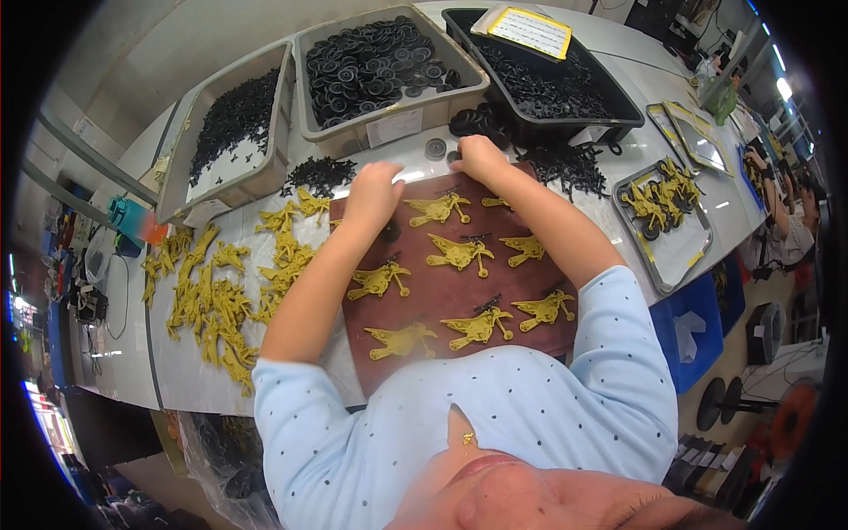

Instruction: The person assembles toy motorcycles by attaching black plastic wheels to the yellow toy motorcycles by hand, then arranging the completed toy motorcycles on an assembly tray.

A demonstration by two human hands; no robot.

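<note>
My left hand (374,193) is over the far left part of a brown mat (415,291), fingers curled together; whatever they may hold is hidden. To its right, my right hand (483,160) reaches past the mat's far edge with its fingertips closed on a small black wheel (455,158). Beside that lies a grey-black wheel (435,148). On the mat several yellow plastic frames (459,253) lie in rows, most with a small black part at the upper edge. The nearest left yellow frame (400,341) shows no black part.
Behind stand a bin (305,132) of black wheels and two more bins (276,168) (609,131) of small black parts. Loose yellow frames (208,300) cover the table's left. Small black pieces (320,175) lie by the bins. A tray (669,276) with assembled pieces sits right.
</note>
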